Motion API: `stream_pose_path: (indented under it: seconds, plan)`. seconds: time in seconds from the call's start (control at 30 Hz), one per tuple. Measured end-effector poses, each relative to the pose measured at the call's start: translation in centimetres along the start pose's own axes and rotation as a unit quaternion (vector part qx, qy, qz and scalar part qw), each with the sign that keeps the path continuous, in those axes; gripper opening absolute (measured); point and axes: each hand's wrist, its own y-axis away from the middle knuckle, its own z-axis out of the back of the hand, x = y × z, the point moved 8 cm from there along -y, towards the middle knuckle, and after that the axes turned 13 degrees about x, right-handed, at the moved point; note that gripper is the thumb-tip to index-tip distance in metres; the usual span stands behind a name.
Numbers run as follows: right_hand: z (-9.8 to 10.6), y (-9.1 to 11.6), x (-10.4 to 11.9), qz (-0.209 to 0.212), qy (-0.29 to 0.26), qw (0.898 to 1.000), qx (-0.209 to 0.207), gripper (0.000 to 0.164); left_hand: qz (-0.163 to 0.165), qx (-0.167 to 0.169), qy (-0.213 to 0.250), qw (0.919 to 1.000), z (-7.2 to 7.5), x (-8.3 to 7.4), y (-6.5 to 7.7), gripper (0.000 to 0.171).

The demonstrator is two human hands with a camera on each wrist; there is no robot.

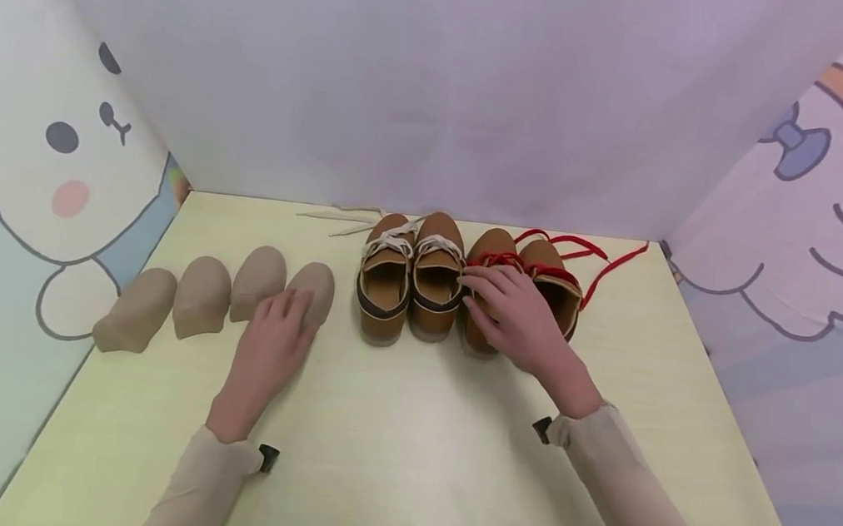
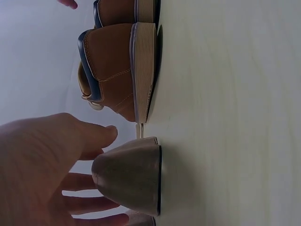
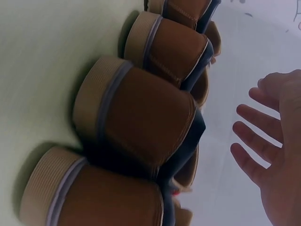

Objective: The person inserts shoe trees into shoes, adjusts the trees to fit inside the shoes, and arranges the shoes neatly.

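My left hand (image 1: pixel 275 342) is at the rightmost grey-brown moulded shoe insert (image 1: pixel 319 287), its fingers over the near side. In the left wrist view, the thumb and fingers are spread beside that insert (image 2: pixel 129 176), not closed round it; some fingertips are hidden behind it. My right hand (image 1: pixel 514 317) hovers over the brown shoes with red laces (image 1: pixel 494 248), covering part of the left one. The right wrist view shows its fingers (image 3: pixel 256 125) loosely extended and apart from the shoes (image 3: pixel 146 115), holding nothing.
More moulded inserts (image 1: pixel 202 298) stand in a row to the left. A pair of brown shoes with white laces (image 1: pixel 388 248) is between my hands. Loose red laces (image 1: pixel 612 271) trail right on the pale table (image 1: pixel 390 444). Cloth walls (image 1: pixel 444 89) enclose the back and sides.
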Motion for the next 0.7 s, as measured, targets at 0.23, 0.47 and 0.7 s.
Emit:
stream_pose_path:
  seconds: [0.23,0.47,0.7]
  plan:
    - [-1.2,-3.7,0.8,0.004,-0.010,1.000,0.018,0.033,0.017,0.026,0.026,0.9992,-1.1,0.5,-0.8,0.045]
    - [-2.8,-7.0,1.7,0.001,0.004,0.999,0.052,0.032,0.031,0.027,0.041,0.9983,-1.1,0.5,-1.1,0.044]
    - [-4.1,-9.4,2.4,-0.003,0.038,0.997,0.073,0.032,0.028,0.010,0.065,0.9974,-0.3,0.2,-0.8,0.039]
